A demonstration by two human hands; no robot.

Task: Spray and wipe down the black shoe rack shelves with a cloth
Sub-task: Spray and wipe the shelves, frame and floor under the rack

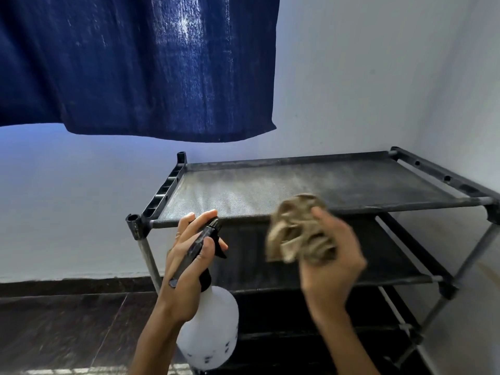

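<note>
The shoe rack (pixel 311 185) was black, its top shelf dusted pale grey. The spray bottle (pixel 209 328) was white with a black head, the cloth (pixel 297 228) a dull beige-brown. A deep blue curtain (pixel 140 66) hung against whitish walls (pixel 365 77) above a dark floor (pixel 67 320).

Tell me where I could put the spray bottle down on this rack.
The top shelf is bare from its left rail to the right rail. Only its front edge is crowded, by the left hand with the bottle and the right hand with the cloth.
</note>
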